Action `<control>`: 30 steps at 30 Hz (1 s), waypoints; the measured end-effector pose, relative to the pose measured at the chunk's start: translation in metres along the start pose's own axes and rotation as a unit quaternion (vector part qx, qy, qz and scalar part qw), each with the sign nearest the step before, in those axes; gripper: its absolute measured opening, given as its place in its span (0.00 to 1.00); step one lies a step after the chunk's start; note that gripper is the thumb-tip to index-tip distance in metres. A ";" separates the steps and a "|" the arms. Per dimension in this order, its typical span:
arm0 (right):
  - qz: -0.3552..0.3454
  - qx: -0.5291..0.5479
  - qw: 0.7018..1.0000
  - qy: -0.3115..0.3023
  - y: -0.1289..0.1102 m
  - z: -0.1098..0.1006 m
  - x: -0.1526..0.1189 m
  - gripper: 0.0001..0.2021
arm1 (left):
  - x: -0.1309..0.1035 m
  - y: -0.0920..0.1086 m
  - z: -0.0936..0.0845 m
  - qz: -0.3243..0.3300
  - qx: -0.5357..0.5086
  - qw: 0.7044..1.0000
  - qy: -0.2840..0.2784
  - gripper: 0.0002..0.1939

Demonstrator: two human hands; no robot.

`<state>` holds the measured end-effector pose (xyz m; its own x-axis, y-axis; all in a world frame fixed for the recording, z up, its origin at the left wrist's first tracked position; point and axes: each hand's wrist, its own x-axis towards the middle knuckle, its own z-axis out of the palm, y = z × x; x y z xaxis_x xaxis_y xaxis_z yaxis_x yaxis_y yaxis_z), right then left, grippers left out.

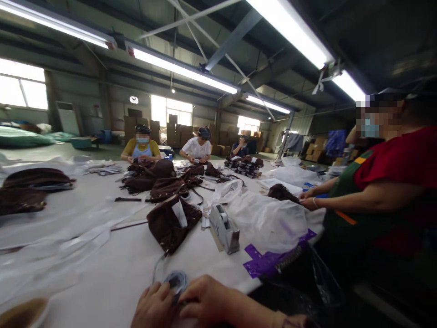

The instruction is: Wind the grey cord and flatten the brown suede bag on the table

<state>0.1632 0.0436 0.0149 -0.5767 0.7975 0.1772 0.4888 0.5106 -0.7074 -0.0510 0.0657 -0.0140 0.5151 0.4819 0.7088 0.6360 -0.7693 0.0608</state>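
At the table's near edge, a small bluish-grey coil of thin cord or strips sits between my two hands. My left hand is closed, its bent fingers against the coil's left side. From the right, my right hand pinches at the coil's near side, fingers curled; exactly what its fingertips grip is partly hidden. A thin cord runs from the coil up towards a dark brown drawstring bag with a white tag on it. Right of that bag stands a grey tape dispenser.
Several brown bags are heaped mid-table, with others at the left. Clear plastic and purple packaging lie on the right. A co-worker in a red top handles a brown item there; other people sit across the table.
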 end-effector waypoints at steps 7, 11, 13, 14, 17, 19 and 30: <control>0.157 0.176 0.971 -0.039 -0.015 -0.008 0.000 0.11 | 0.006 0.022 -0.016 -0.078 0.016 0.987 -0.141 0.07; 0.200 0.229 0.950 -0.067 -0.011 -0.009 -0.002 0.15 | 0.006 0.023 -0.016 -0.093 0.022 0.979 -0.181 0.10; 0.213 0.260 0.939 -0.069 -0.011 -0.008 -0.004 0.19 | 0.005 0.023 -0.016 -0.093 0.028 0.977 -0.188 0.11; 0.219 0.271 0.935 -0.069 -0.011 -0.007 -0.005 0.20 | 0.005 0.023 -0.016 -0.093 0.030 0.977 -0.189 0.11; 0.228 0.246 0.941 -0.049 -0.012 -0.004 -0.005 0.22 | 0.005 0.023 -0.015 -0.089 0.030 0.978 -0.188 0.12; 0.179 0.152 0.972 -0.005 -0.013 -0.002 -0.003 0.19 | 0.004 0.022 -0.014 -0.088 0.027 0.978 -0.185 0.12; -0.143 -0.265 0.950 0.084 -0.032 0.004 -0.021 0.14 | 0.002 0.021 -0.013 -0.079 0.003 0.981 -0.178 0.12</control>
<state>0.1570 0.0088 0.0311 -0.6439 0.6194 0.4491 0.6146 0.7684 -0.1785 -0.0440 0.0445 -0.0022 0.5770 0.7115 0.4012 0.7265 -0.6715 0.1459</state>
